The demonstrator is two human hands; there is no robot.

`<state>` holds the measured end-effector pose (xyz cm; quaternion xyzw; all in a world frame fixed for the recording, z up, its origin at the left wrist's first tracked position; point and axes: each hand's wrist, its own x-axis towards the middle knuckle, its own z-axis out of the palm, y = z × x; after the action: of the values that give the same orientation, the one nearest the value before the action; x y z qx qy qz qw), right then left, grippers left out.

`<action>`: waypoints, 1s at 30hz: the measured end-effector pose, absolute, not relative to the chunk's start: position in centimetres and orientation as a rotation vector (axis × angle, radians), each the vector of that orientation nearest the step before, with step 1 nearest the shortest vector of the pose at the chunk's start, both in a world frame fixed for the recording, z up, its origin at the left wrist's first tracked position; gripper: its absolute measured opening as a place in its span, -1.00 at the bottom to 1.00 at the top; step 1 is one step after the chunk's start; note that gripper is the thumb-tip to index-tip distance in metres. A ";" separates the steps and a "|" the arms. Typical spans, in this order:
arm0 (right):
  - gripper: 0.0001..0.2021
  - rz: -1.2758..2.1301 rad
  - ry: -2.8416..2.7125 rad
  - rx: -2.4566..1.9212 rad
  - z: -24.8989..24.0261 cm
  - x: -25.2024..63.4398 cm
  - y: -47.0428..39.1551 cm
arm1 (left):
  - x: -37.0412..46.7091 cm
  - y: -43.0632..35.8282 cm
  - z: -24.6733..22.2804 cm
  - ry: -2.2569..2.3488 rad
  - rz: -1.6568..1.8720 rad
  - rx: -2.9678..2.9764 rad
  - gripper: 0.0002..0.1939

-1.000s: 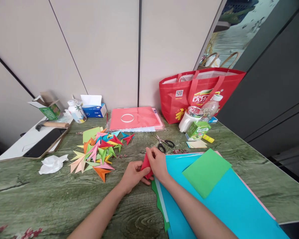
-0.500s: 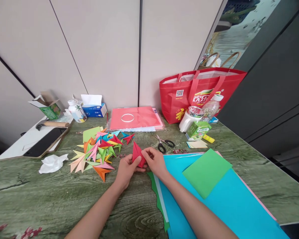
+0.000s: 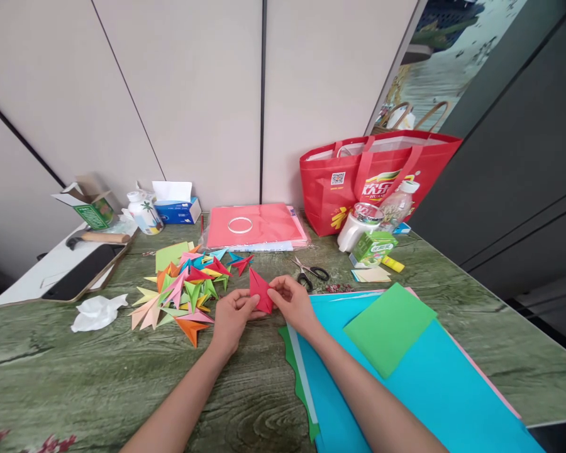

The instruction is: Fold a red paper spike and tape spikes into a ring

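A folded red paper piece (image 3: 260, 290) is held up between both hands over the table, its pointed end upward. My left hand (image 3: 233, 314) pinches its lower left side between thumb and fingers. On the right side, my right hand (image 3: 293, 303) grips the paper's edge with its fingertips. Many folded paper pieces (image 3: 188, 289) in several colours lie heaped to the left of the hands. A green square sheet (image 3: 390, 328) rests on large blue sheets (image 3: 434, 384) beside and under my right forearm.
Behind the hands lie black-handled scissors (image 3: 306, 274) and a plastic-wrapped stack of red paper (image 3: 268, 226). A red bag (image 3: 325, 189), a white jar (image 3: 353, 229) and a green box (image 3: 372, 250) stand back right. At left are crumpled tissue (image 3: 99, 313), a phone (image 3: 82, 274) and a hammer (image 3: 104, 237).
My left hand has shifted its hold slightly left and its thumb now lies lower on the paper's side. More of the red paper's face shows. The view has moved a little.
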<state>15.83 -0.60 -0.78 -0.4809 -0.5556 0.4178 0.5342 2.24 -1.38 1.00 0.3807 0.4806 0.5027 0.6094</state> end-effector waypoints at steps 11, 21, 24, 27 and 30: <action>-0.84 0.936 -1.381 -1.155 -0.5 16.4 -0.4 | 2.1 -1.2 1.1 1.123 1.216 1.021 -0.49; -0.54 1.097 -1.220 -1.094 -0.3 16.2 -0.3 | 2.2 -1.1 0.6 1.134 1.336 0.888 -0.68; -0.57 1.166 -1.166 -1.067 -0.4 16.2 -0.3 | 2.3 -1.2 0.7 1.115 1.291 0.909 -0.68; -0.64 1.170 -1.115 -1.080 -0.3 16.3 -0.2 | 2.3 -1.3 0.8 1.157 1.168 1.041 -0.73; -0.70 1.150 -1.172 -1.091 -0.3 16.5 -0.2 | 2.3 -1.3 0.7 1.195 1.221 1.161 -0.74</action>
<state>16.49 -0.20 -0.25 -0.4612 -0.4957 0.4865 0.5522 2.26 -1.33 0.74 0.4827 0.4969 0.5077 0.5123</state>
